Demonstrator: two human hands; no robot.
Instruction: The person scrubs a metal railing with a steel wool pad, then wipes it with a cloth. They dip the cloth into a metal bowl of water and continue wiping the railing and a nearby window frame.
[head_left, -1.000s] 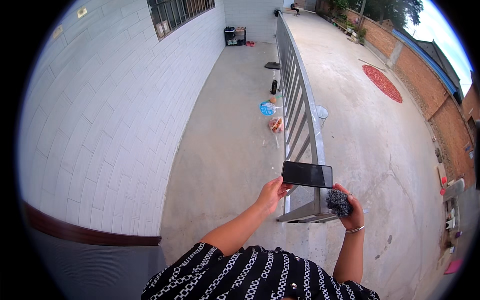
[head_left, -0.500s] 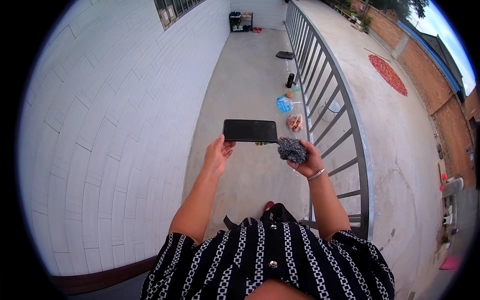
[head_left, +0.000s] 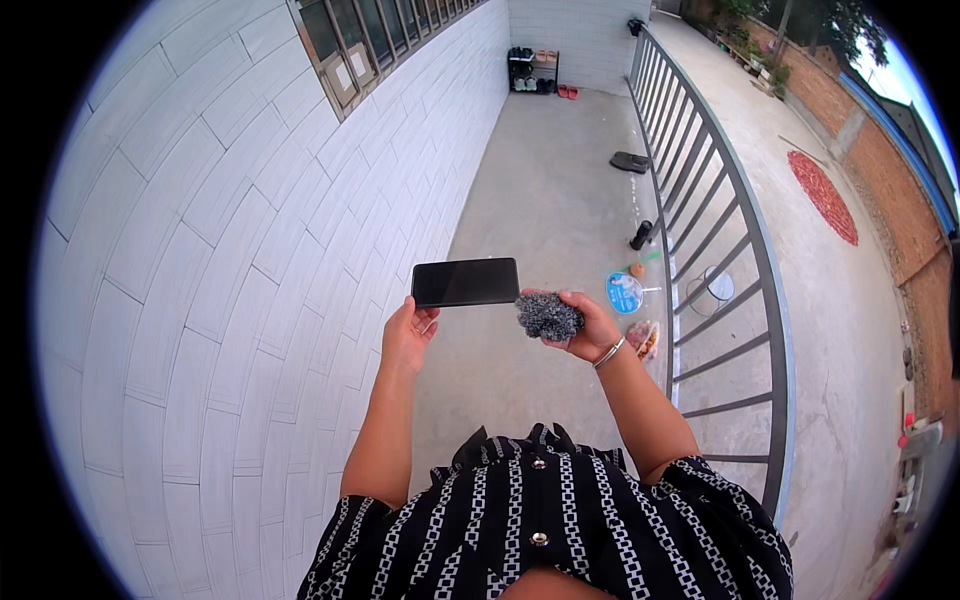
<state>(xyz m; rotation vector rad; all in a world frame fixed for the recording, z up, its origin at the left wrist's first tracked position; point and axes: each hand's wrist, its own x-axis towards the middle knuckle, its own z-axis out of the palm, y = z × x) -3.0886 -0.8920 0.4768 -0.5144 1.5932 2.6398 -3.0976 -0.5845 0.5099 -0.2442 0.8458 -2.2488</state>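
Observation:
My left hand (head_left: 407,335) grips the lower left corner of a black smartphone (head_left: 466,283), its long side level and its dark screen toward me. In my right hand (head_left: 590,332) is a fuzzy dark grey bundle (head_left: 548,317), with the thumb on top and the other fingers under it. The bundle's left edge is close beside the phone's lower right corner; whether they touch I cannot tell. Both things are held up in front of me above the concrete floor. A bracelet circles my right wrist.
A grey metal railing (head_left: 745,205) runs along the right, a white brick wall (head_left: 250,250) along the left. By the railing lie a blue round fan (head_left: 625,293), a bag of food (head_left: 644,340), a black bottle (head_left: 641,235) and a dark flat object (head_left: 630,161). A shoe rack (head_left: 534,70) stands far ahead.
The view has turned, so the floor items and railing appear lower and further right. Both hands appear further left, still holding the phone and the bundle, and the bundle now covers less beside the phone.

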